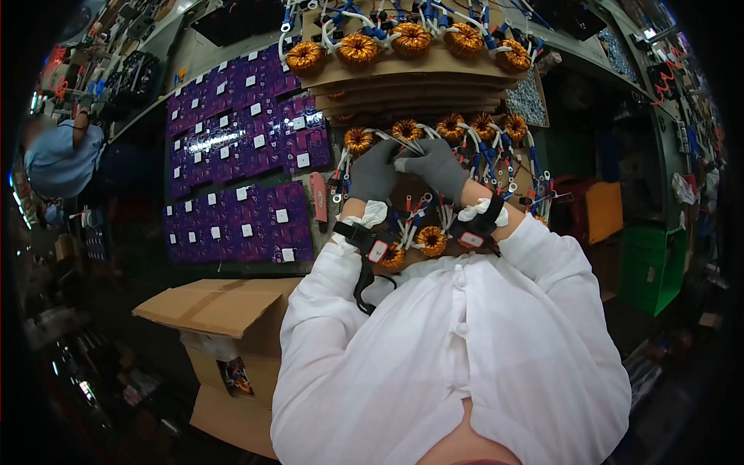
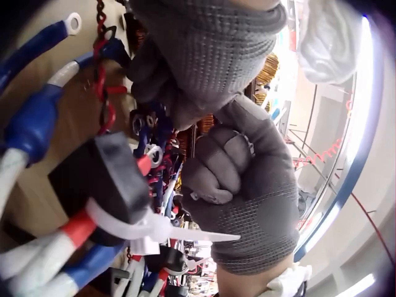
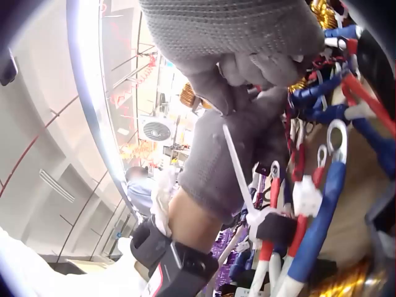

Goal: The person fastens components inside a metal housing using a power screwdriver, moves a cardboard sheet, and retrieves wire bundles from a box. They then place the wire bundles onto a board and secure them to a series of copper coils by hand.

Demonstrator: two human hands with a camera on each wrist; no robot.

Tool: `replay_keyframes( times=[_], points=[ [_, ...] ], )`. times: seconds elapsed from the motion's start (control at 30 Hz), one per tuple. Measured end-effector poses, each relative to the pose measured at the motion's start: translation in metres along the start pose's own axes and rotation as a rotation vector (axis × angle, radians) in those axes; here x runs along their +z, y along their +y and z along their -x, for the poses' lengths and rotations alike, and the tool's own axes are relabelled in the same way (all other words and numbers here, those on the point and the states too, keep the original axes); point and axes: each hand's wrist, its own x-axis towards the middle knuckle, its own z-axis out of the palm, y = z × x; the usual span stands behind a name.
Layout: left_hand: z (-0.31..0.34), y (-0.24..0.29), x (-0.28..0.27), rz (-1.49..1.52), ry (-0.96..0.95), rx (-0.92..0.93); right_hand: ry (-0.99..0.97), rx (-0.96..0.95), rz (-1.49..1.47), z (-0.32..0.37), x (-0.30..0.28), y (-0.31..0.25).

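Grey-gloved left hand and right hand meet over the middle row of copper-wound coils, fingertips close together. Pale leads from the coils run into both hands, whose fingers curl round them; the exact grip is hidden. In the left wrist view the right hand shows bent fingers beside the left hand. The right wrist view has the left hand below the curled right hand. A white cable tie round a black block stands near them, with blue, red and white leads.
Purple circuit boards with white squares cover the left of the bench. A pink tool lies beside them. Stacked cardboard bears more coils behind. An open carton stands lower left, a green crate right; a person is far left.
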Motion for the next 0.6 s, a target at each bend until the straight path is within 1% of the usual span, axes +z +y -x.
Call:
replay_keyframes(
  times=[0.03, 0.07, 0.1, 0.17, 0.23, 0.27, 0.3, 0.33, 0.37, 0.4, 0.43, 0.47, 0.5, 0.53, 0.57, 0.6],
  points=[
    [0.005, 0.011, -0.013, 0.025, -0.079, -0.044, -0.084, 0.035, -0.014, 0.002, -0.004, -0.003],
    [0.010, 0.019, -0.023, 0.050, -0.155, -0.088, -0.111, 0.046, -0.224, 0.010, -0.009, -0.019],
    [0.018, 0.020, -0.028, 0.051, -0.146, -0.094, -0.025, -0.006, -0.088, 0.005, -0.017, -0.018],
    [0.034, 0.022, -0.035, -0.405, -0.161, 0.223, 0.082, 0.082, -0.047, 0.013, -0.031, -0.042],
    [0.049, 0.027, -0.032, -0.419, -0.156, 0.188, 0.138, -0.022, -0.035, 0.001, -0.038, -0.031],
    [0.053, 0.022, -0.029, -0.432, -0.101, 0.238, 0.126, 0.118, -0.029, 0.000, -0.043, -0.033],
    [0.056, 0.018, -0.029, -0.446, -0.045, 0.290, 0.117, 0.114, -0.030, -0.001, -0.044, -0.029],
    [0.054, 0.016, -0.034, -0.310, -0.002, 0.206, 0.112, 0.028, 0.006, -0.002, -0.045, -0.024],
    [0.053, 0.008, -0.042, -0.212, 0.097, 0.098, 0.109, -0.057, 0.040, -0.001, -0.044, -0.022],
    [0.052, -0.002, -0.053, -0.110, 0.193, -0.010, 0.148, -0.119, 0.077, 0.002, -0.041, -0.022],
    [0.050, -0.009, -0.062, -0.255, 0.342, -0.131, 0.147, -0.119, 0.077, 0.000, -0.040, -0.018],
    [0.042, -0.018, -0.072, -0.381, 0.312, -0.321, 0.149, -0.135, 0.072, -0.004, -0.039, -0.011],
    [0.037, -0.034, -0.078, -0.419, 0.210, -0.440, 0.151, -0.152, 0.065, -0.006, -0.039, -0.007],
    [0.031, -0.046, -0.080, -0.259, 0.077, -0.449, 0.149, -0.154, 0.063, -0.003, -0.035, -0.012],
    [0.028, -0.053, -0.081, -0.097, -0.055, -0.453, 0.094, -0.085, 0.045, 0.002, -0.029, -0.021],
    [0.028, -0.056, -0.076, -0.099, -0.051, -0.451, 0.041, -0.018, 0.028, 0.004, -0.025, -0.028]
  ],
)
